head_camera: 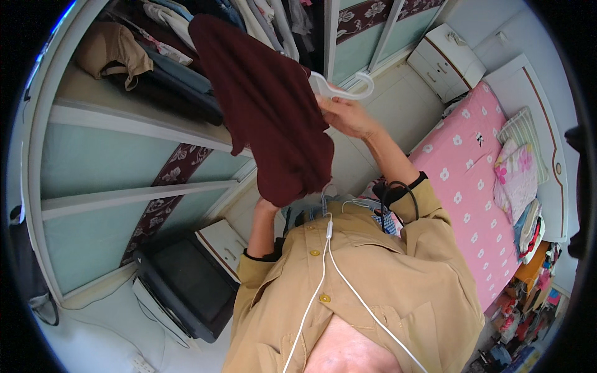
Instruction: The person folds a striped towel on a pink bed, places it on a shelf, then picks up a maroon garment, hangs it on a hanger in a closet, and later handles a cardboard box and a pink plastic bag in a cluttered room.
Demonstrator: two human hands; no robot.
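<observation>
A dark maroon knitted garment [275, 112] hangs across the middle of the view, in front of an open wardrobe. At its right edge, the hook end of a white plastic hanger [347, 88] sticks out; the rest of the hanger is hidden by the cloth. My right hand [347, 114] grips the hanger just below its hook, with fingers against the garment's edge. The lower end of the garment covers most of my left hand [267, 205]. Only the wrist side shows there, so its fingers are hidden.
Hung clothes [266, 23] and a tan bra [109, 53] fill the wardrobe. Below its shelf are frosted panels [107, 158]. An old television [191, 279] stands at lower left. A pink flowered bed [466, 177] lies right, with a white bedside cabinet [445, 63] beyond. White earphone cords [322, 275] cross my shirt.
</observation>
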